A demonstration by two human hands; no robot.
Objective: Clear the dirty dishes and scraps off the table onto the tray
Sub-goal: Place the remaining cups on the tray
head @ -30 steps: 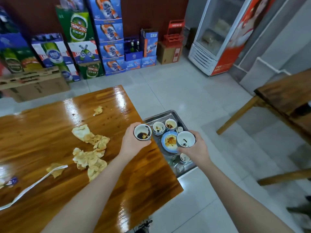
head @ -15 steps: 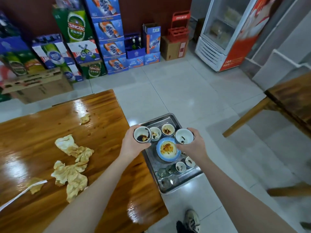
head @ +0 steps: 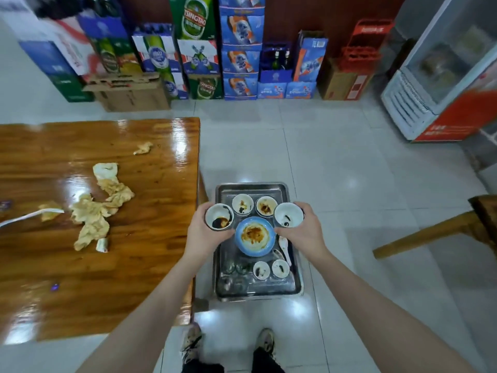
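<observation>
Both hands have moved off the counter's edge and now sit over the tray, and the tray now lies straight below the person. The left hand (head: 204,232) grips a small white cup with dark sauce in it (head: 219,217), held over the left rim of the shiny silver metal tray (head: 252,187). The right hand (head: 304,232) grips a small white cup with a dark smear (head: 288,215) over the tray's right side. Neither cup is set down yet. Under them, the tray holds a round blue bowl with orange mess (head: 254,236), four little white cups, a white spoon (head: 285,246) and some clear glasses (head: 234,267). It looks like the cups are about to go down, but free room is tight, so they may have to fit between the other dishes. On the shiny brown wooden counter (head: 107,265), just beside the tray, crumpled yellowish scraps (head: 102,208) are left to clear.
</observation>
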